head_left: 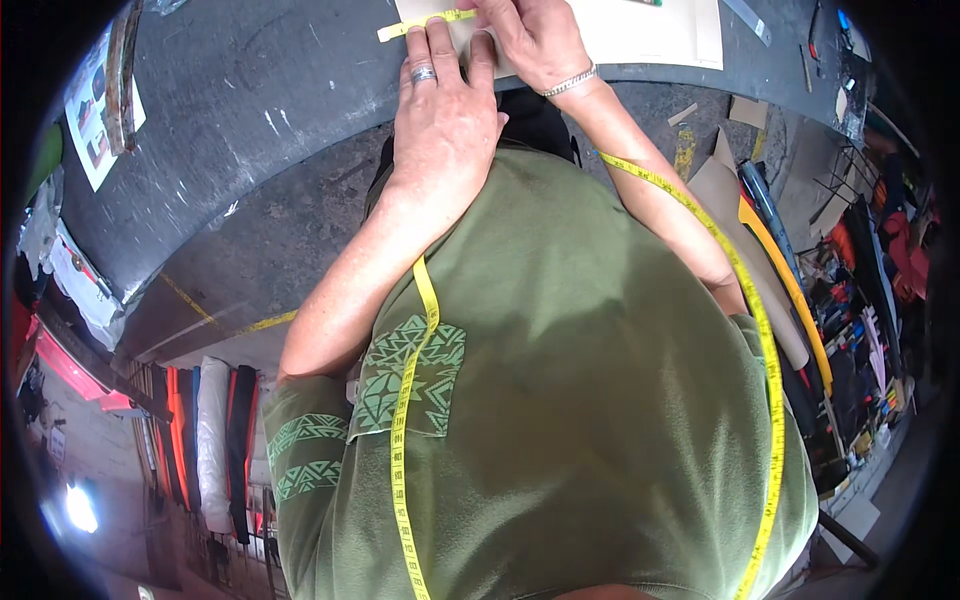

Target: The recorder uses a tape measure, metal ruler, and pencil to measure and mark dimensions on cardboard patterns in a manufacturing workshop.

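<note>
Ruler [425,24] lies on card [640,35] at bench [250,110] edge, left hand [445,120] pressing it flat, fingers spread, right hand [535,40] curled beside, grip unclear; keep pressure even, I'd say.

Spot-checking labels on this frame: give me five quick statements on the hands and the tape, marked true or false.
1. The left hand wears a ring. True.
2. The right hand wears a wrist bracelet. True.
3. Both hands hang at the person's sides. False: they rest on a pale sheet at the edge of the dark table.
4. The measuring tape is red. False: yellow, draped over the green shirt.
5. The shirt has a patterned chest pocket. True.
</note>
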Demonstrator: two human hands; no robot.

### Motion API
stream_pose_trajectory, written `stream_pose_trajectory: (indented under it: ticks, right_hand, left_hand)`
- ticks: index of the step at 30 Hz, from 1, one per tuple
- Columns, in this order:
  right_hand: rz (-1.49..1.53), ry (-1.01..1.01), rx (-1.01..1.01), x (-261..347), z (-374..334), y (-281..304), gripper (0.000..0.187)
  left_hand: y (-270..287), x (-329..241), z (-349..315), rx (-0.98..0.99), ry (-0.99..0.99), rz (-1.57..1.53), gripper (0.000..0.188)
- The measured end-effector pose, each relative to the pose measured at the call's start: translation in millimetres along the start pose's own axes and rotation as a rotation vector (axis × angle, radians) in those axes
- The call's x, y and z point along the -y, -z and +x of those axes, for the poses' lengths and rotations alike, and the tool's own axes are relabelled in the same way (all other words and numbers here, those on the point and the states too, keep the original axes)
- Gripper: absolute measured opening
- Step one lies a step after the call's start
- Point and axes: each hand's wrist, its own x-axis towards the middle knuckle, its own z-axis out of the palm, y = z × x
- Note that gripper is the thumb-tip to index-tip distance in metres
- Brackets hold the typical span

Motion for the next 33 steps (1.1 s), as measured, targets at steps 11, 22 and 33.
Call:
stream_pose_trajectory:
  ticks: [11,22,33]
  right_hand:
    - [-0.314,0.144,-0.074,-18,-5,3,0.021]
    - [-0.32,0.154,-0.06,-18,-3,2,0.02]
    - [-0.38,0.167,-0.069,-18,-3,1,0.021]
  left_hand:
    - [2,-3,3,-0.001,0.012,0.031,0.082]
    - [2,-1,3,-0.005,-0.009,0.061,0.082]
    - [-1,1,5,-0.028,-0.009,0.058,0.065]
